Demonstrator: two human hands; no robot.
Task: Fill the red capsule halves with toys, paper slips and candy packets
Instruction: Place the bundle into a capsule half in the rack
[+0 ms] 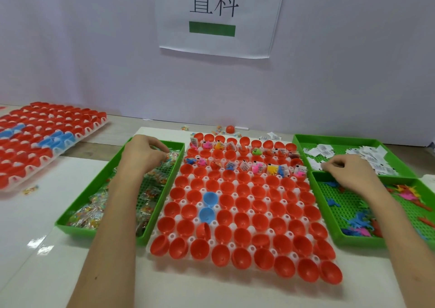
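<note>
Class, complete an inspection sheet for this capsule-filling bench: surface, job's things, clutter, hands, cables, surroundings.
Surface: white table.
Job's things: red capsule halves, far rows partly filled; two blue halves; candy packets, paper slips, toys in green trays.
Clutter: loose packets, a closed red capsule behind the halves.
Hands: left hand pinches candy packets; right hand curled at the paper slips, grip unclear.
Cables: nothing seen.
Surroundings: white wall, paper sign; second capsule tray far left.

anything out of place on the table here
Two blue halves sit among the red ones in the centre tray. One red half below them is tipped on edge. A red capsule and candy packets lie loose behind it.
</note>
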